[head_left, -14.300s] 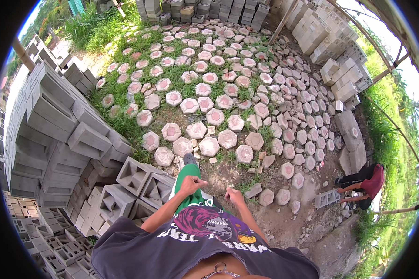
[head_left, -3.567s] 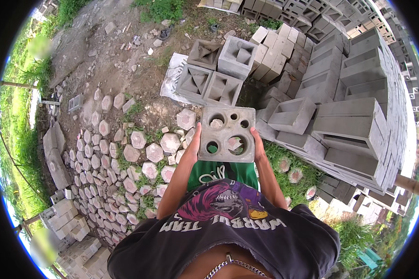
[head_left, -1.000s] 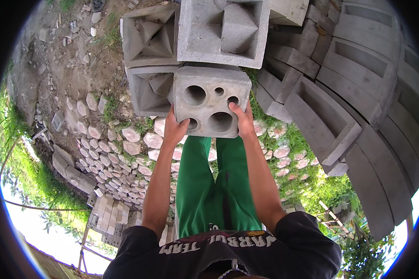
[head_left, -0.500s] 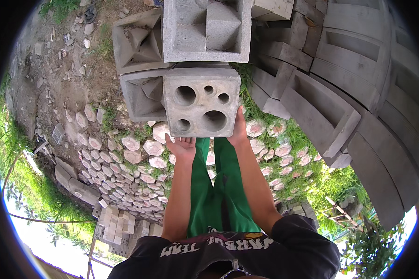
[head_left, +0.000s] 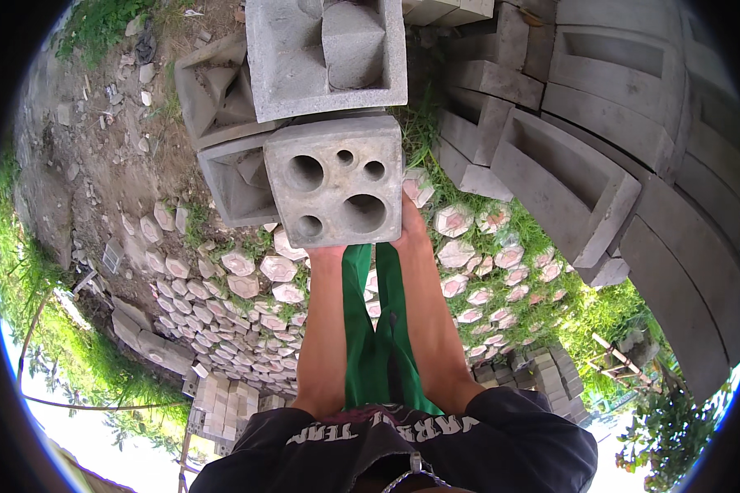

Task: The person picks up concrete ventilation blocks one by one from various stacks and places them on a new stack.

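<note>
A square grey concrete ventilation block (head_left: 333, 181) with several round holes of different sizes is straight ahead of me. My right hand (head_left: 411, 220) grips its lower right edge, the thumb side showing along the block's side. My left hand (head_left: 327, 254) is at the bottom edge, palm against the block, its fingers hidden beneath or behind it. Directly beyond is a larger concrete block (head_left: 292, 78) with deep recesses and curved shapes inside. Two more recessed blocks (head_left: 238, 182) sit at its left, partly covered by the block in my hands.
Long grey concrete blocks with rectangular hollows (head_left: 563, 177) are stacked along the right. Hexagonal pavers (head_left: 279, 269) and stones cover the ground around my feet, with grass between them. Bare, rubble-strewn soil (head_left: 99, 177) lies to the left. Smaller stacked blocks (head_left: 222, 403) stand at lower left.
My left hand has gone from an open palm below the block to contact with its bottom edge, fingers out of sight. My right hand has slipped lower. The whole view has shifted and tilted slightly.
</note>
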A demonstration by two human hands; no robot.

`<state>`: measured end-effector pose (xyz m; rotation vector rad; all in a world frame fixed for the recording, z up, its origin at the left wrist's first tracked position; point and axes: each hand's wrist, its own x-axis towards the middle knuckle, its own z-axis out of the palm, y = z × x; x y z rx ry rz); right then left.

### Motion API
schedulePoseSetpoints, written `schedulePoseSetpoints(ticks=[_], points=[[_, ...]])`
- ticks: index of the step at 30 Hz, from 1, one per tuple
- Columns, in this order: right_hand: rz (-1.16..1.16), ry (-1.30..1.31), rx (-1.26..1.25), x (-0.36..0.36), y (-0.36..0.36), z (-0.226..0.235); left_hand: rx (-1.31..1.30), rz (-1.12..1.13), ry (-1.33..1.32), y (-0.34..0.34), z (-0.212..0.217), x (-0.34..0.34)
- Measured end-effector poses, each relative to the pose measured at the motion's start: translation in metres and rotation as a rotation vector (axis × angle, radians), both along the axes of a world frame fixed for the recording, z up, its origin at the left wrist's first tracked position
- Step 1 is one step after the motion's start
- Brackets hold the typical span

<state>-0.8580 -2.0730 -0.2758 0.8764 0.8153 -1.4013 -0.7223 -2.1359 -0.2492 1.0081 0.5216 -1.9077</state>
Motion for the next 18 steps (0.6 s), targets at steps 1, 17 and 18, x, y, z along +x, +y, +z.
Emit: schedulePoseSetpoints(ticks=[1, 17, 18], points=[[0.004, 0.028, 0.001, 0.000, -0.001, 0.000, 0.000, -0.006, 0.002, 0.000, 0.002, -0.003], [0.162, 0.072, -0.028, -0.010, 0.006, -0.033, -0.153, -0.153, 0.052, 0.011, -0.012, -0.012], [0.152, 0.078, -0.027, -0.012, 0.009, -0.040, -0.152, -0.151, 0.039, 0.013, -0.011, -0.013]])
